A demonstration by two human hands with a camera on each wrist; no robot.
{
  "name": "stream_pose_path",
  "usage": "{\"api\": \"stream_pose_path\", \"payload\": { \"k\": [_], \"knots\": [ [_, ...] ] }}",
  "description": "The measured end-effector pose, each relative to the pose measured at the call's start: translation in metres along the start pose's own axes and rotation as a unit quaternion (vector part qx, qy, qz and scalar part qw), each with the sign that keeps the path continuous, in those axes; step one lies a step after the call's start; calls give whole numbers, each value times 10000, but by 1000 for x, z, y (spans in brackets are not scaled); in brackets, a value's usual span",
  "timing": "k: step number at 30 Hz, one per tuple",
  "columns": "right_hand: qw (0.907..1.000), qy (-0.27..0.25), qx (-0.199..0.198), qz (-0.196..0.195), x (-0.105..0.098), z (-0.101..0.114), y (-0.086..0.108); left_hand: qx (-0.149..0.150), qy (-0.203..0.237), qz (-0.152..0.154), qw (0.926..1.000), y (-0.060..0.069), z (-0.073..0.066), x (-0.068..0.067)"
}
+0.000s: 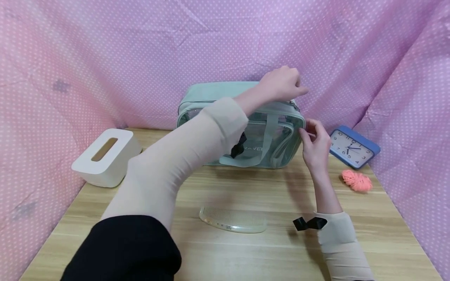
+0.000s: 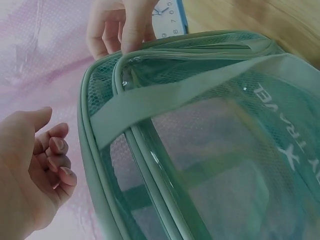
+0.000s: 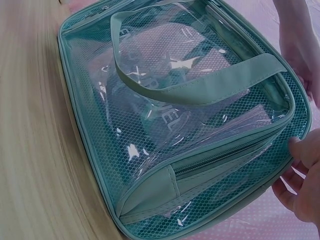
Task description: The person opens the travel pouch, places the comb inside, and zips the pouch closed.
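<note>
Two hands flank one end of a green, see-through travel bag (image 1: 261, 136) on the bench (image 1: 225, 261): your right hand (image 1: 316, 144) pinches its right edge, thumb (image 3: 301, 148) in front and fingers (image 3: 283, 195) behind, while your left hand (image 1: 281, 84) is near its top at that same end. The left wrist view shows what the head view does not, your left fingers loosely bent, apart from the bag and holding nothing. The right wrist view bares the looped strap (image 3: 205, 91) and zip (image 3: 220, 159); only the head view includes the comb (image 1: 232, 225). There, your left sleeve (image 1: 175, 156) covers part of the bag; your right fingers are partly hidden behind its edge.
</note>
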State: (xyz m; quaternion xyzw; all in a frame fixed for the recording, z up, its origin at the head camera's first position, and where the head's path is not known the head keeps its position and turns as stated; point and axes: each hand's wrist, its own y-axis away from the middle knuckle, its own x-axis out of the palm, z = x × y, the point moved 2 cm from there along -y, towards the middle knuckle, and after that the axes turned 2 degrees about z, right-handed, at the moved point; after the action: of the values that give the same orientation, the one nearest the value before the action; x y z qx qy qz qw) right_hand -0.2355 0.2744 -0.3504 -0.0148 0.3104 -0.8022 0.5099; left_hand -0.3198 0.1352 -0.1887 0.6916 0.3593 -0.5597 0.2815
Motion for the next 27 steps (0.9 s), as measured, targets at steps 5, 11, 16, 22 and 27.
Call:
{"api": "stream_pose_path", "payload": {
  "k": [5, 11, 16, 22, 27],
  "knots": [
    [10000, -81, -22, -27, -3, 1, 0, 295, 136, -322, 9990, 19, 10, -6],
    [9999, -134, -10, -8, -3, 0, 1, 863, 496, -883, 9911, 47, 18, -6],
    [9999, -128, -41, 20, -3, 1, 0, 1645, 897, -1366, 9727, 79, 21, 3],
    [9998, -178, -23, 44, -2, 2, -1, 2138, 1225, -1513, 9573, 112, 28, 24],
    [9999, -124, 55, 70, -1, 0, 1, 2145, 1429, -1383, 9563, 135, 40, 41]
  ]
}}
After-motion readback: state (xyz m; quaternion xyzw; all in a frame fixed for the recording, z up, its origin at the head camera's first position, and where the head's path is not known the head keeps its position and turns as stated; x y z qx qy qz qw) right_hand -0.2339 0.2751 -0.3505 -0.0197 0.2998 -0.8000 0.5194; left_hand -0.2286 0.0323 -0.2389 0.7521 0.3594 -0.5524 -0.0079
